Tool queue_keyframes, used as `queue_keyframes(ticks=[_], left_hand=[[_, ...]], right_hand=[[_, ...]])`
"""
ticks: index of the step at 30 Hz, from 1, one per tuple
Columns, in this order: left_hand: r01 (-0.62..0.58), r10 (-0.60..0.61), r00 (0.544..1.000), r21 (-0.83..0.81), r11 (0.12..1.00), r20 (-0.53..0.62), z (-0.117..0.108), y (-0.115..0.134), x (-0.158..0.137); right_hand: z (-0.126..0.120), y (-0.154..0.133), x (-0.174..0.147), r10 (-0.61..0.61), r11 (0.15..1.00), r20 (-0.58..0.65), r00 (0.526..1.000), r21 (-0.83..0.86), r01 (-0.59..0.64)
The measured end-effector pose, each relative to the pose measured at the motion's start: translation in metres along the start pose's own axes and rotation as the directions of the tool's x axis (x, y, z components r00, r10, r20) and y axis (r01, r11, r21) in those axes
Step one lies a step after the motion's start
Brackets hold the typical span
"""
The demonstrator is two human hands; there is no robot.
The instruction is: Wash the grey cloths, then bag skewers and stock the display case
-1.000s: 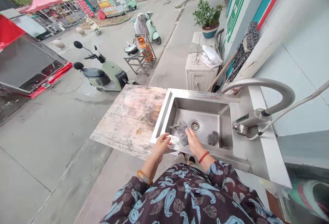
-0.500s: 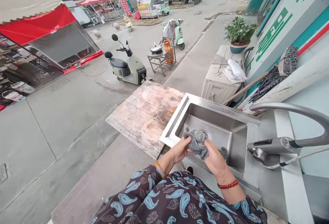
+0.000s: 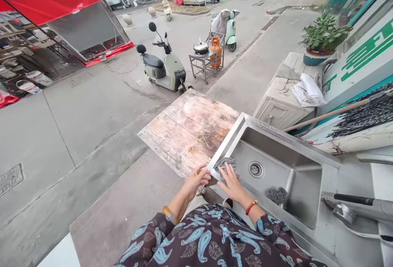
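Observation:
A grey cloth (image 3: 226, 163) lies bunched over the near left corner of the steel sink (image 3: 330, 173). My right hand (image 3: 233, 184) rests on the cloth with fingers spread and stretched out, not wrapped round it. Beside that corner is my left hand (image 3: 195, 182), its fingers loosely bent and apart, nothing visible in them. It is close to the sink rim; whether it touches cannot be told. Inside the basin, a steel wool scourer (image 3: 276, 195) sits near the front wall, and the drain (image 3: 256, 169) shows uncovered.
A worn wooden board (image 3: 184, 128) adjoins the sink on the left, with a thin yellowish tie (image 3: 202, 138) on it. The faucet (image 3: 353, 207) stands at the right. Beyond are a mop handle (image 3: 325, 115), a scooter (image 3: 164, 68) and a pot on a metal stand (image 3: 201, 48).
The cloth went from between both hands above the basin to the sink's left corner. My hands moved apart and left, loosening their grip. The view shifted, and the scourer shows fully.

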State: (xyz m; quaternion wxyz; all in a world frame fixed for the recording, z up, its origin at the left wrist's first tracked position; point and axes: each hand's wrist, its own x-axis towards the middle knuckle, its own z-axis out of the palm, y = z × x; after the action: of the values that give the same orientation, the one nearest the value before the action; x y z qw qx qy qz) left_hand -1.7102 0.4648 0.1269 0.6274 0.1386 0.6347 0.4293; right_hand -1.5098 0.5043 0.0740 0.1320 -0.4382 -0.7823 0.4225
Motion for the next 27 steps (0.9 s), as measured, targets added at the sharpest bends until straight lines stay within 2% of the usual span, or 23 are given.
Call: queue_keyframes(ticks=[3, 5, 7, 9, 12, 17, 19, 21, 23, 25, 27], left_hand=[[0.057, -0.057, 0.998, 0.012, 0.998, -0.008, -0.036, 0.003, 0.006], [0.079, -0.078, 0.997, 0.026, 0.997, -0.023, -0.053, 0.008, 0.014], [0.082, -0.081, 0.996, 0.040, 0.996, -0.033, -0.065, 0.016, 0.024], [0.076, -0.075, 0.997, 0.046, 0.996, -0.028, -0.073, 0.023, 0.034], [0.060, -0.060, 0.998, 0.042, 0.997, 0.003, -0.083, 0.033, 0.044], [0.090, -0.091, 0.996, 0.066, 0.994, 0.016, -0.103, 0.039, 0.048], [0.111, -0.112, 0.994, 0.064, 0.992, 0.009, -0.113, 0.039, 0.045], [0.116, -0.116, 0.993, 0.048, 0.992, -0.003, -0.123, 0.039, 0.041], [0.115, -0.114, 0.993, 0.025, 0.993, -0.017, -0.131, 0.039, 0.038], [0.122, -0.122, 0.992, 0.002, 0.993, -0.015, -0.137, 0.039, 0.036], [0.138, -0.138, 0.990, -0.008, 0.990, 0.008, -0.138, 0.040, 0.038]], right_hand=[[0.041, -0.001, 0.023, -0.002, 0.977, 0.019, 1.000, -0.214, 0.006], [0.051, 0.002, 0.049, 0.009, 0.968, -0.044, 0.999, -0.249, -0.019], [0.048, 0.009, 0.082, 0.027, 0.965, -0.132, 0.991, -0.255, -0.061], [0.034, 0.023, 0.116, 0.055, 0.962, -0.219, 0.974, -0.249, -0.110], [0.001, 0.047, 0.165, 0.093, 0.961, -0.299, 0.950, -0.222, -0.164], [-0.075, 0.081, 0.234, 0.208, 0.951, -0.299, 0.931, -0.162, -0.265], [-0.096, 0.086, 0.255, 0.226, 0.947, -0.318, 0.921, -0.149, -0.284], [-0.102, 0.084, 0.266, 0.223, 0.946, -0.365, 0.904, -0.143, -0.291], [-0.090, 0.071, 0.261, 0.213, 0.944, -0.426, 0.879, -0.143, -0.298], [-0.063, 0.050, 0.238, 0.198, 0.942, -0.474, 0.858, -0.152, -0.301], [-0.026, 0.022, 0.200, 0.178, 0.941, -0.485, 0.856, -0.171, -0.293]])
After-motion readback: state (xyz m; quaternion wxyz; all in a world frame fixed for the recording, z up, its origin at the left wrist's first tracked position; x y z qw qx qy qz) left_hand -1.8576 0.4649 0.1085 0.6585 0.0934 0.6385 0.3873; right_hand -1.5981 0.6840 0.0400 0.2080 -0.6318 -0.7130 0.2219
